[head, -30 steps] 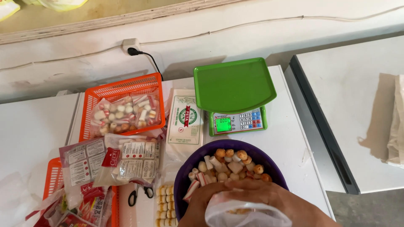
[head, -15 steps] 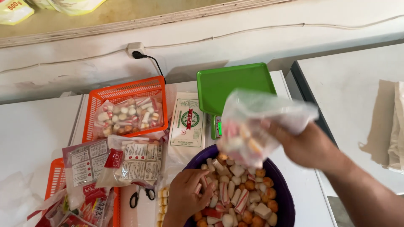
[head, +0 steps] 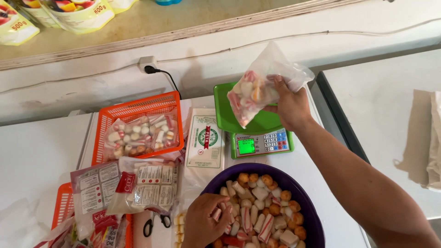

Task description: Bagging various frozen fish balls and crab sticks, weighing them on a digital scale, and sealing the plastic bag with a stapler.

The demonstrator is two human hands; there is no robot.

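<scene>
My right hand (head: 289, 106) holds a clear plastic bag (head: 257, 89) filled with pink, white and orange food pieces just above the green tray of a digital scale (head: 257, 128). My left hand (head: 204, 222) rests in a purple bowl (head: 308, 206) full of mixed fish balls and sticks, its fingers closed on a few pink-striped pieces (head: 218, 213).
An orange basket (head: 138, 108) at the left holds filled bags. Next to it lie a white packet of plastic bags (head: 206, 140), sealed food packs (head: 138, 186) and scissors (head: 154, 222). A second orange basket (head: 62, 206) sits at the lower left. A wall socket with a black plug (head: 148, 64) is behind.
My right hand has lifted the filled bag out of the bowl and carried it away from me, over the scale. My left hand has reached down into the bowl's pieces.
</scene>
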